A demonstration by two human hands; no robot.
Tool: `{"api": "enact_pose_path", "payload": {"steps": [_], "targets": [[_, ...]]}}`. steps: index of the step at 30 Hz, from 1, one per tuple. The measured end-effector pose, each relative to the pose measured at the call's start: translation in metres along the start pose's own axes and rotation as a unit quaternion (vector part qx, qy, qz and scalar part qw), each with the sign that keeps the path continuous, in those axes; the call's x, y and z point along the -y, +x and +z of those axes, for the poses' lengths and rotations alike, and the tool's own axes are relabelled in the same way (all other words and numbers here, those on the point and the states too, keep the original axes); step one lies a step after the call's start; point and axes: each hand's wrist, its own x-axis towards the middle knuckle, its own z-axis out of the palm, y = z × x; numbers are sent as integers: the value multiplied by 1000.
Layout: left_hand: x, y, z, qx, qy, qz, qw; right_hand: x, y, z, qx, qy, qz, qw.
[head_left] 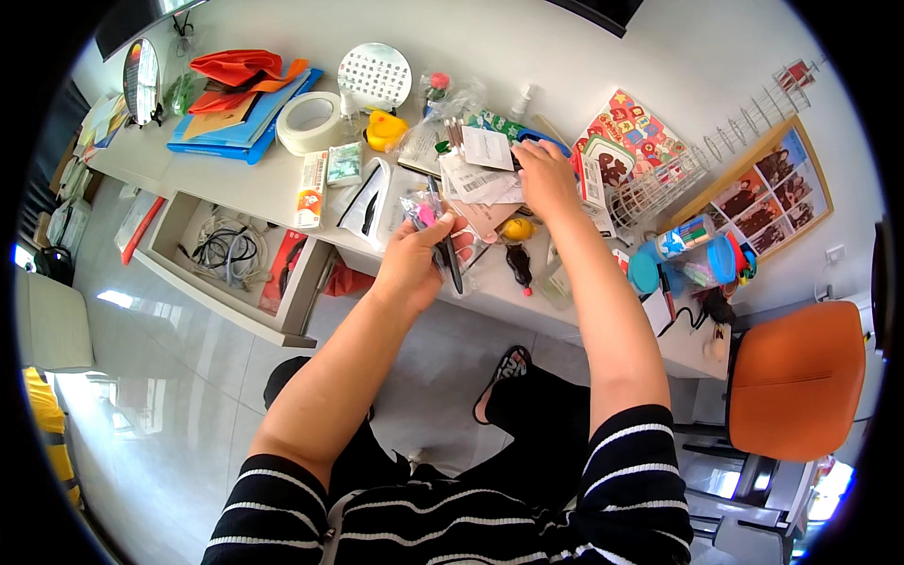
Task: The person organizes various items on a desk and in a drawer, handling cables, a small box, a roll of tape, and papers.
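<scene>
The left hand (407, 264) is over the front edge of the desk (226, 184), its grip closed around dark pens (457, 273) that run lengthwise past the fingers, with clear plastic and a small pink item (427, 216) showing just above the thumb. The right hand (549, 184) reaches farther in, palm down, fingers bent over the right side of a heap of paper slips (476, 181); a white card (488, 149) lies on top, just beside the fingertips, and I cannot tell whether that grip is pinching anything. Below the heap, between the two forearms, sit a yellow round object (518, 229) and a black object with a pink tip (520, 266). Toward the wall are a yellow duck (385, 130), a roll of white tape (309, 123) and a round white plaque (375, 77) standing upright, while blue folders (247, 148) lie farther left under orange fabric (235, 68). To the right, a wire basket (650, 193) stands near a framed set of photos (770, 193). An open drawer (303, 299) at the left holds coiled cables (226, 247), and an orange chair (799, 381) stands at the right end
</scene>
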Motion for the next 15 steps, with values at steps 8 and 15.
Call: {"api": "enact_pose_path", "payload": {"steps": [8,15], "targets": [[-5,0,-2,-5,4,1,1000,-4,20,3,194,149,71,967],[-11,-3,-4,-1,-6,0,1000,-6,17,-10,245,71,106,961]]}}
